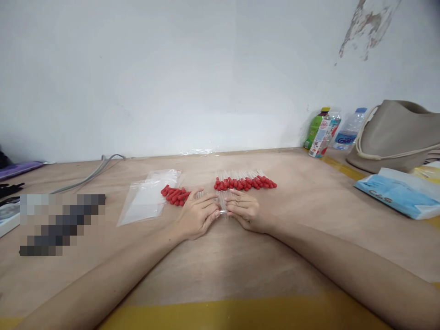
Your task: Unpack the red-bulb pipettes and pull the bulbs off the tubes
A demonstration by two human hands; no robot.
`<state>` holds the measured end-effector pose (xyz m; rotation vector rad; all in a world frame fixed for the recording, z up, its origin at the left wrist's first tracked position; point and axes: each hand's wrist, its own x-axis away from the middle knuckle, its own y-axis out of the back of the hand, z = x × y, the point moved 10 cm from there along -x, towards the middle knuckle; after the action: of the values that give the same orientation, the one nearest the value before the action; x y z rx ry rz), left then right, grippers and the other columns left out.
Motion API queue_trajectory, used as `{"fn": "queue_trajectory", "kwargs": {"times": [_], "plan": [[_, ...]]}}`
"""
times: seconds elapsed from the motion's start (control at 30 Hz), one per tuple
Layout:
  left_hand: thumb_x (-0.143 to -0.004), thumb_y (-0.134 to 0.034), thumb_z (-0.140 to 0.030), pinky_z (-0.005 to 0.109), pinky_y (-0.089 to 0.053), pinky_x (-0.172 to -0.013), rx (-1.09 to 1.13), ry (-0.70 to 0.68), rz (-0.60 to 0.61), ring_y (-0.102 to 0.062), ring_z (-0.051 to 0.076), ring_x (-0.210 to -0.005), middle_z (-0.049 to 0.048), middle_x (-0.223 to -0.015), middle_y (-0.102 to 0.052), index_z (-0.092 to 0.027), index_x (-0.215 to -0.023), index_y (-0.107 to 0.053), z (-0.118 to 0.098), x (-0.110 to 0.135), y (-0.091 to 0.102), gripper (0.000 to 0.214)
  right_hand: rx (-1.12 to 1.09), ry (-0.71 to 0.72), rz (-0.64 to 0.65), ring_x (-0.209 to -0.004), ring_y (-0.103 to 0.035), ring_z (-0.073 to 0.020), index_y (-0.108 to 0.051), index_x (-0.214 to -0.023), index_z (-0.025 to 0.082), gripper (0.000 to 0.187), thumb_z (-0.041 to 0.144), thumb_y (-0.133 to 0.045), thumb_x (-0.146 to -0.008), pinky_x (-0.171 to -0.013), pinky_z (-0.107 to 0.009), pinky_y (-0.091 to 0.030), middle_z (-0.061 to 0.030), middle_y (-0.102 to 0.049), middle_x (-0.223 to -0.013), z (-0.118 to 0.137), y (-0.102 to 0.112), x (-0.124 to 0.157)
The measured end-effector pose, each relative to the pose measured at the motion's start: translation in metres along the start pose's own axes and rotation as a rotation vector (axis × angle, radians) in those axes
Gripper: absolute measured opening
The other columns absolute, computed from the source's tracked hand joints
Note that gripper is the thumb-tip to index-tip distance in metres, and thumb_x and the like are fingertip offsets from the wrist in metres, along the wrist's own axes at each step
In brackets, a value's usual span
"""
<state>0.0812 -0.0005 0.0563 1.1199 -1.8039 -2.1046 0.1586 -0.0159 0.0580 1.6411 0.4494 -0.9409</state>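
Bare table (pixel 220 275) lies open from the near edge up to the left hand (pixel 197 215) and right hand (pixel 245 211), which both pinch tubes (pixel 222 206). Droppers (pixel 244 183) bar the way just ahead. Bulbs (pixel 175 195) and bags (pixel 147 199) crowd the left. The right is free as far as the blue pack (pixel 402 195).

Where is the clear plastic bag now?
Head view: the bag lies flat on the table, left of the left hand, beside the smaller red pile.

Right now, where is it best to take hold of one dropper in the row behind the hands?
Probably pinch its red bulb from the near side: the bulbs lie toward you and are thicker, while the thin clear tubes point to the wall.
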Motion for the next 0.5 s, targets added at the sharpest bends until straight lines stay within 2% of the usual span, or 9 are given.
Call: {"fn": "queue_trajectory", "kwargs": {"times": [0.13,0.23,0.3,0.37,0.43,0.5], "plan": [[-0.089,-0.036,-0.022,0.048,-0.008,-0.107,-0.025,-0.031,-0.04,-0.047,0.019,-0.116,0.0014,-0.102,-0.066,-0.021,-0.088,-0.06,-0.005,0.001,0.003,0.024,0.026,0.064,-0.036,-0.102,-0.057,-0.0166,-0.06,-0.091,0.017,0.015,0.016,-0.046,-0.085,-0.101,-0.044,-0.038,-0.0064,-0.068,-0.087,0.009,0.005,0.0],[-0.088,-0.036,-0.022,0.049,-0.011,-0.106,-0.028,-0.031,-0.042,-0.048,0.02,-0.116,0.0019,-0.104,-0.065,-0.022,-0.087,-0.061,-0.003,0.003,0.005,0.025,0.047,0.08,-0.031,-0.102,-0.057,-0.0171,-0.061,-0.092,0.018,0.017,0.015,-0.045,-0.085,-0.1,-0.044,-0.04,-0.0062,-0.068,-0.086,0.01,0.009,0.002],[-0.088,-0.035,-0.022,0.049,-0.015,-0.105,-0.038,0.005,-0.048,-0.049,0.02,-0.115,0.0024,-0.103,-0.066,-0.022,-0.091,-0.062,0.005,0.008,0.009,0.027,0.053,0.057,-0.039,-0.101,-0.058,-0.0172,-0.062,-0.092,0.019,0.019,0.016,-0.044,-0.086,-0.098,-0.044,-0.041,-0.0052,-0.068,-0.086,0.003,0.018,0.007],[-0.089,-0.034,-0.022,0.048,-0.021,-0.103,-0.066,0.057,-0.07,-0.048,0.021,-0.114,0.0026,-0.104,-0.065,-0.023,-0.093,-0.062,0.017,0.015,0.014,0.028,0.069,-0.023,-0.082,-0.099,-0.059,-0.0178,-0.063,-0.091,0.021,0.019,0.017,-0.045,-0.085,-0.094,-0.044,-0.043,-0.0048,-0.068,-0.088,-0.011,0.032,0.012],[-0.089,-0.036,-0.024,0.046,-0.029,-0.098,-0.099,0.087,-0.098,-0.049,0.022,-0.111,0.0035,-0.106,-0.064,-0.023,-0.091,-0.062,0.026,0.021,0.018,0.026,0.123,-0.181,-0.112,-0.092,-0.06,-0.0178,-0.064,-0.09,0.021,0.017,0.021,-0.047,-0.085,-0.088,-0.041,-0.044,-0.0046,-0.068,-0.087,-0.031,0.043,0.018],[-0.088,-0.04,-0.028,0.041,-0.039,-0.088,-0.096,0.086,-0.128,-0.054,0.021,-0.1,0.0056,-0.103,-0.063,-0.022,-0.088,-0.062,0.03,0.024,0.019,0.022,0.198,-0.288,-0.081,-0.078,-0.06,-0.0161,-0.066,-0.09,0.022,0.017,0.027,-0.05,-0.084,-0.078,-0.036,-0.043,-0.0032,-0.068,-0.077,-0.039,0.044,0.02]]}}
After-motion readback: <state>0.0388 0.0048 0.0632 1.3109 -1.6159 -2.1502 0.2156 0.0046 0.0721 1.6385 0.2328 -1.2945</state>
